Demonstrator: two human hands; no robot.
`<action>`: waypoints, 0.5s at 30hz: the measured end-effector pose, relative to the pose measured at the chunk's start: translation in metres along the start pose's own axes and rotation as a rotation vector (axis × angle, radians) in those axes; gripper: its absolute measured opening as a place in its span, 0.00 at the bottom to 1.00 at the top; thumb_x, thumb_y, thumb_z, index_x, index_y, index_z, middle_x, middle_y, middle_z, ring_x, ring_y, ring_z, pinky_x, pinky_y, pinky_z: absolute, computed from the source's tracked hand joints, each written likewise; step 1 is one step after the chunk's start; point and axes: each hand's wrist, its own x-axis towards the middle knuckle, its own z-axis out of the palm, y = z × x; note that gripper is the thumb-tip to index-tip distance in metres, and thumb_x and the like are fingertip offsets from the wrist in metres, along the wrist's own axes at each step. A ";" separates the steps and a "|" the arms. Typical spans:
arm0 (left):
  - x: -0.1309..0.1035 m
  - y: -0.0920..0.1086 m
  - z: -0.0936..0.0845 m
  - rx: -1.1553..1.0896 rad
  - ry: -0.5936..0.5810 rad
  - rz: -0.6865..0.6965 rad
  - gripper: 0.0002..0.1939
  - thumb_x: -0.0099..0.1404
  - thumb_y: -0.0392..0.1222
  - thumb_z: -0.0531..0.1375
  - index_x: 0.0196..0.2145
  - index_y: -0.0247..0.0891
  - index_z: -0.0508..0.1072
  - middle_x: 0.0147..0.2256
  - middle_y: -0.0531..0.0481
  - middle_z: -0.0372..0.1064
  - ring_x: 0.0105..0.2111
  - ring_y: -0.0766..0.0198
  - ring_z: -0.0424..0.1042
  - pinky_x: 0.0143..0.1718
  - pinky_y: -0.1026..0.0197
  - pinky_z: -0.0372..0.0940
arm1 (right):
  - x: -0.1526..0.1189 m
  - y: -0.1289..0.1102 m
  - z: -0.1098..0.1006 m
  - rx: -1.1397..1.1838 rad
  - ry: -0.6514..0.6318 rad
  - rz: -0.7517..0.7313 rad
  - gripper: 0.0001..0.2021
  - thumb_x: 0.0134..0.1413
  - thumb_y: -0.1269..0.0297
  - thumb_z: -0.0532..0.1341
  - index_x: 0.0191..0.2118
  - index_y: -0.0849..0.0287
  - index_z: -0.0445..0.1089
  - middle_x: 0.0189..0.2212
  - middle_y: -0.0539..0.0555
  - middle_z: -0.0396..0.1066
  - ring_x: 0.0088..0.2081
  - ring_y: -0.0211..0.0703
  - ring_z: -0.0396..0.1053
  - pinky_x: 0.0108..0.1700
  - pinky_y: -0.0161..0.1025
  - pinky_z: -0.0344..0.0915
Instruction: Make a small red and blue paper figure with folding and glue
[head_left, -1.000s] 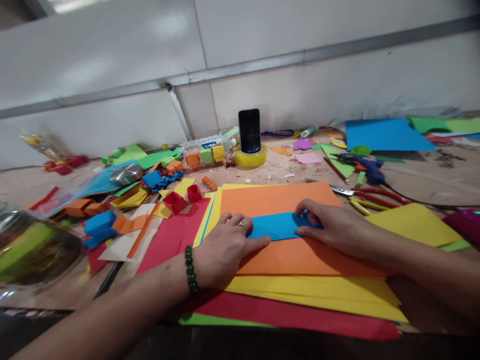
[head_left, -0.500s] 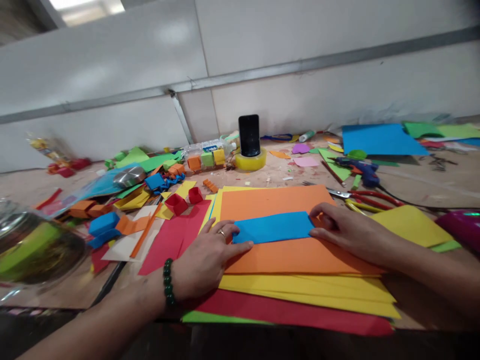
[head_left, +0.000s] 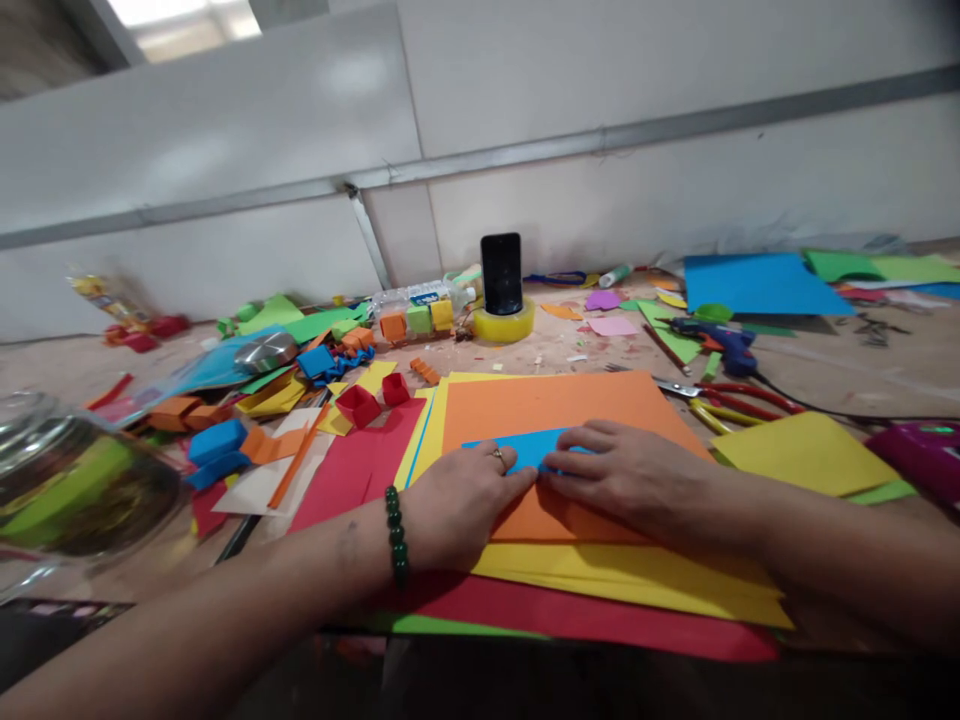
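Observation:
A blue paper strip (head_left: 532,442) lies across an orange sheet (head_left: 570,396), on top of a stack of yellow and red sheets. My left hand (head_left: 469,495), with a ring and a green bead bracelet at the wrist, presses on the strip's left part with its fingers closed. Close beside it, my right hand (head_left: 622,475) covers the strip's right part, its fingers bent and pinching at the near edge. The two hands nearly touch at the strip's middle. Much of the strip is hidden under the fingers.
Behind the stack a black phone (head_left: 501,273) leans upright on a yellow tape roll (head_left: 504,322). Scissors (head_left: 739,398) and a blue glue gun (head_left: 720,340) lie to the right. Folded paper pieces (head_left: 217,445) and a glass jar (head_left: 82,480) are at the left.
Both hands have come together over the middle of the blue strip. My right hand has left the strip's right end and moved left; my left hand has shifted right.

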 end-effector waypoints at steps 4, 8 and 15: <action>-0.003 0.000 0.001 0.047 0.025 0.012 0.18 0.66 0.37 0.52 0.53 0.36 0.63 0.40 0.44 0.66 0.38 0.55 0.65 0.40 0.54 0.63 | -0.001 -0.001 0.000 -0.014 -0.038 -0.011 0.12 0.62 0.69 0.53 0.47 0.61 0.71 0.41 0.58 0.74 0.40 0.48 0.65 0.42 0.46 0.63; -0.008 0.004 0.001 0.112 0.049 -0.036 0.17 0.68 0.37 0.50 0.54 0.38 0.64 0.40 0.44 0.67 0.39 0.54 0.66 0.40 0.51 0.60 | -0.014 0.003 0.004 0.050 -0.028 0.036 0.16 0.63 0.69 0.50 0.50 0.59 0.71 0.42 0.58 0.75 0.41 0.48 0.65 0.44 0.47 0.63; -0.019 0.006 0.000 0.105 0.030 -0.071 0.18 0.70 0.34 0.48 0.56 0.37 0.63 0.43 0.44 0.69 0.41 0.53 0.65 0.42 0.49 0.57 | -0.057 0.011 0.018 0.082 0.109 0.191 0.19 0.64 0.69 0.48 0.53 0.54 0.71 0.44 0.56 0.75 0.43 0.49 0.67 0.44 0.46 0.64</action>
